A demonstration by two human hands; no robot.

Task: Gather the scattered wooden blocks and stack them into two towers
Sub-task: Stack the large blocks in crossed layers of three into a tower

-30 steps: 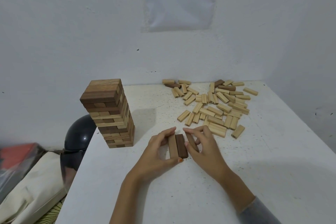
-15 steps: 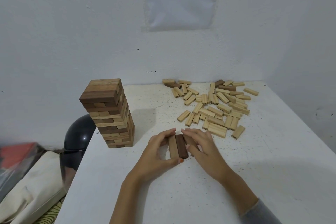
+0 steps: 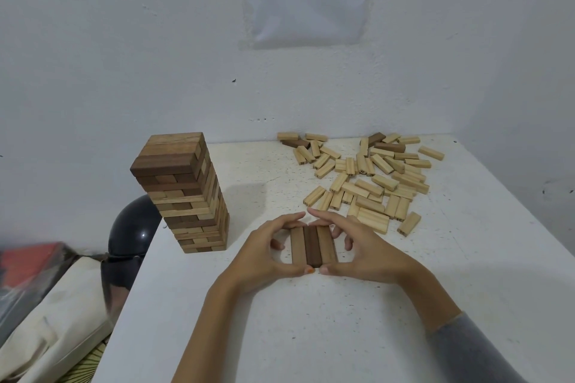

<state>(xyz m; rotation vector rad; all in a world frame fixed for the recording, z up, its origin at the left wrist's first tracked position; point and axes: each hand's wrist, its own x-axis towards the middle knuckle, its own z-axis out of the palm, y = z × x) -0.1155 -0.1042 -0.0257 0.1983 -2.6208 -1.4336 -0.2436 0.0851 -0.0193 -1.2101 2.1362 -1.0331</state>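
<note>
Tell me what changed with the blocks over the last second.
The right hand swung its tilted third block flush against the other two, so three blocks now lie side by side, squared between it and the left hand. Tower and loose pile stayed put.

Tower [image 3: 183, 193]: upright at back-left edge of table [image 3: 311, 336]. Layers of 3, alternating direction, mixed pale/mid/dark wood. Top layer has the dark block nearest. Sides slightly uneven.

3-block row [image 3: 313, 246]: flat on table, front-center, right of tower and apart from it. Long sides touching, long axis pointing away. Pale block left, dark in the middle, mid-brown right. Dark one's near end sticks out a bit. Pinched end-to-end by left hand [image 3: 264, 249] and right hand [image 3: 367, 252].

Loose pile [image 3: 367, 177]: back-right, just behind the row. Mostly pale blocks, a few dark at the back, lying at random angles, many touching. Small nos. on some ends.
</note>
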